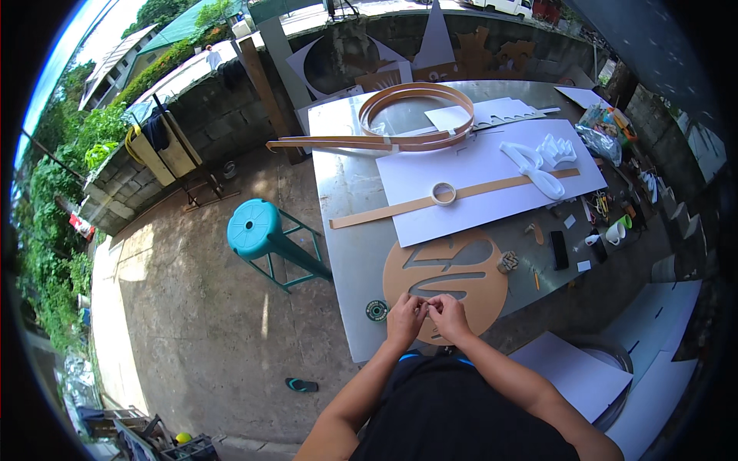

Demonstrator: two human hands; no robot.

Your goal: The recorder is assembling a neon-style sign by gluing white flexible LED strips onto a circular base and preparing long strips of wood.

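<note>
My left hand [403, 321] and my right hand [451, 318] meet over the near part of a round tan board [492, 288] with cut-out shapes. Fingertips of both are pinched together around something too small to make out. The board lies on a metal-topped table, close to my body. Left of my hands sits a small round dark-green disc [377, 310] with a pale ring. At the board's right edge stands a small container [507, 262], its contents unclear.
Further back, a white sheet [484, 219] bears a tan strip [369, 217], a tape roll [435, 192] and white cut-out pieces [547, 184]. Coiled brown strips [415, 89] lie behind. Tools and a white mug [615, 233] crowd the right. A teal stool [254, 227] stands left.
</note>
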